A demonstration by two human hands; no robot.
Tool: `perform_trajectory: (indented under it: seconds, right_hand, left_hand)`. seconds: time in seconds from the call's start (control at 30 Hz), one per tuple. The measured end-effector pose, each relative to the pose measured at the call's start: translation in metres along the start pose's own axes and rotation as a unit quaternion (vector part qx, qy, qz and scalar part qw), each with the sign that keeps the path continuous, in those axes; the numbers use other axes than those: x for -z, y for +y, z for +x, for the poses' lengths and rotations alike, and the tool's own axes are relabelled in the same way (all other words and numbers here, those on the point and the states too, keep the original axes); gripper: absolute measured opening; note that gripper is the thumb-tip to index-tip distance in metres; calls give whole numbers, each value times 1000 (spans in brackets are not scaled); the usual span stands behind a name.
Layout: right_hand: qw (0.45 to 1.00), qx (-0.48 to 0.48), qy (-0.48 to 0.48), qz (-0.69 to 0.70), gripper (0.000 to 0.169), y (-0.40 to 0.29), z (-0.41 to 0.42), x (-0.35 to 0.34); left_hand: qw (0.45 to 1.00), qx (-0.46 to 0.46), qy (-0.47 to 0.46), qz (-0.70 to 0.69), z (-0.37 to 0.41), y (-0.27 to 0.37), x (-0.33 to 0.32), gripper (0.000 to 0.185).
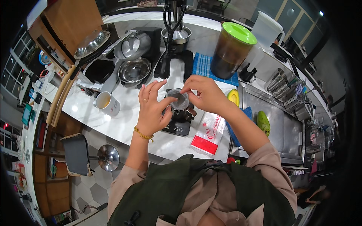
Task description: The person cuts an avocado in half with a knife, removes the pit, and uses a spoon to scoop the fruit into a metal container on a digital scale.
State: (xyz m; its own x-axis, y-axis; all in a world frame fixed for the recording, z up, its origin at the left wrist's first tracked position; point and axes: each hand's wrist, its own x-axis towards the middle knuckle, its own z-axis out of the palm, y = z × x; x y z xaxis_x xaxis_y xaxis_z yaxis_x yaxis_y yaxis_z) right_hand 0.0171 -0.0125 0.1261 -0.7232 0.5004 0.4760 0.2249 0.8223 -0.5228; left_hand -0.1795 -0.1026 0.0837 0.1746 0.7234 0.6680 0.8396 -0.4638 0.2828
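A clear plastic bag (180, 104) lines a small dark handled jug (190, 113), its mouth spread over the jug's rim. The jug stands on a black digital scale (176, 128) with a lit display. At the bag's left edge, my left hand (154, 111) has its index finger and thumb on the plastic, the other fingers raised and spread. My right hand (206, 91) pinches the bag's upper right edge between thumb and bent fingers. Right of the scale lies a flat plastic packet (208, 134) with red print.
A white mug (108, 104) stands to the left, near the counter edge. Behind are a lever juicer (176, 36), steel bowls (134, 70) and a green-lidded pitcher (233, 52) of dark liquid. Rightward are a cut avocado (233, 96), a blue cloth (233, 132) and a green fruit (263, 123).
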Motion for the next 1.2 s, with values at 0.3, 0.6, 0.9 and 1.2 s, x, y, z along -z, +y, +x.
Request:
perform_trajectory:
  seconds: [0.3,0.6,0.9,1.2]
  right_hand:
    - [996,29,49,-62,20,-9,-27,4]
    - [968,-116,-141,-172,49,-15,-139,-69]
    - [988,-138,-45,-56,49,-14,-154,-49]
    - [867,-369,255,-217,15,24,-264,139]
  left_hand:
    - [1000,-25,1,5,3,1,12,24]
    - [966,185,162,-81,-100,-2,-10,33]
    - [949,261,112,-136,-168,16,-44,44]
    - [976,174,128,15,-150,33,-48,41]
